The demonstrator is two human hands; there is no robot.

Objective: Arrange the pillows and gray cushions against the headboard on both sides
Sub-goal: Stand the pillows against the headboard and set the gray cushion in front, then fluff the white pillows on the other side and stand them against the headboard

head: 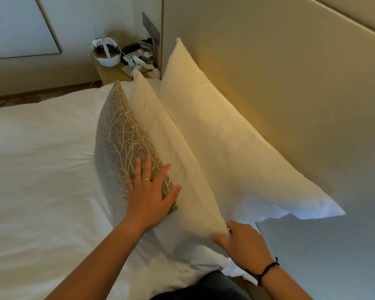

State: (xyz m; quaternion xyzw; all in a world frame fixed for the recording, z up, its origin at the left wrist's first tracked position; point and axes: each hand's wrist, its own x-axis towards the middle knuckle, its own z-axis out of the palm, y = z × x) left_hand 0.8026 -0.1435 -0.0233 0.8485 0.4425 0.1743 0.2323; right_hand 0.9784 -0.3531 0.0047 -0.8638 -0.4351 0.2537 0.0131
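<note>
- Head view: the left hand [148, 191] lies flat, fingers spread, on the gray cushion [119, 146].
- The right hand [243, 243] pinches the front pillow [171, 152] corner.

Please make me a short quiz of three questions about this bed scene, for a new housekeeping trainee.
1. True or false: the gray cushion stands directly against the headboard.
2. Which hand touches the gray cushion? A) left hand B) right hand C) both
3. Fill in: the right hand holds the near corner of the ____ pillow.

Key
1. False. Two white pillows stand between them: the back pillow leans on the headboard, and the front pillow is next to the cushion.
2. A. It lies flat, fingers spread.
3. Front.
</note>
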